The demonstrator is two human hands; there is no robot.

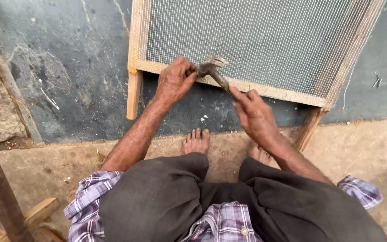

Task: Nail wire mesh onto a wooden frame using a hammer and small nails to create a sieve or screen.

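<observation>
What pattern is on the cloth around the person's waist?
A purple-and-white check on the cloth, clearest in the head view.

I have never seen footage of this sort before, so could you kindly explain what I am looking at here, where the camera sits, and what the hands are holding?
There is no machine here: the single picture comes from a camera worn on a person's head, looking down at their own two bare hands, knees and bare feet while they squat.

In front of them a wooden frame covered with fine wire mesh lies flat on a dark stone floor. The right hand grips the handle of a hammer, whose head sits over the near rail of the frame. The left hand rests on that same rail, fingers pinched right beside the hammer head; whether they hold a nail is too small to tell.

A few loose nails lie on the floor to the right, and wood offcuts sit at lower left.
</observation>
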